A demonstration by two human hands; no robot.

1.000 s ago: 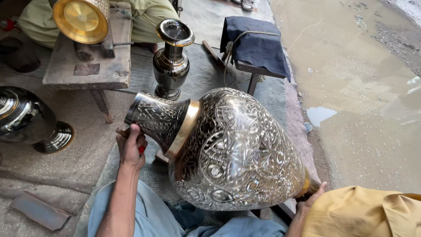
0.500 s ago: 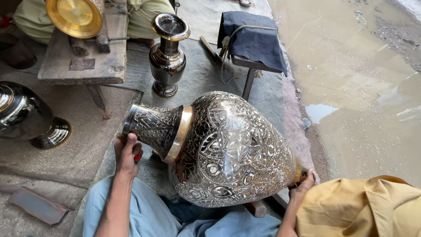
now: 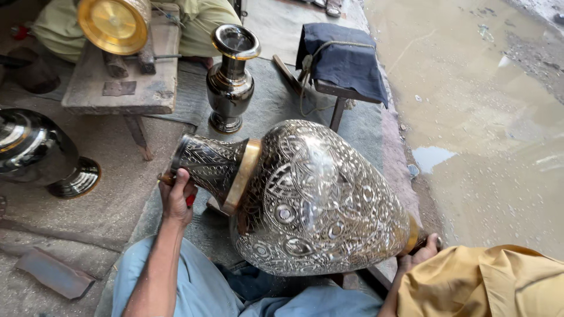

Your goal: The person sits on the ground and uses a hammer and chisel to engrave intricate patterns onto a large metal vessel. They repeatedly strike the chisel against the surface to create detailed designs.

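Head view: a big engraved vase (image 3: 317, 199) lies on its side across the person's lap, neck to the left, base to the right. Its body and neck are covered with cut patterns, with a plain brass band between them. The left hand (image 3: 176, 196) is curled under the mouth of the neck, closed around something with a red handle (image 3: 190, 200), probably an engraving tool, though most of it is hidden. The right hand (image 3: 420, 252) cups the base end, fingers wrapped on the rim; a yellow sleeve (image 3: 487, 282) covers the arm.

As for progress, the whole visible side of the vase already carries ornament, so the engraving looks far along. What is left I judge to be touching up near the neck's mouth, where the tool sits. The underside cannot be seen.

Behind it, a small dark vase (image 3: 230, 76) stands upright and plain on the ground. A bench (image 3: 126, 88) bears a brass disc (image 3: 113, 24). Another dark vase (image 3: 35, 152) lies at far left. A stool (image 3: 341, 64) with blue cloth stands near a muddy puddle (image 3: 470, 117).
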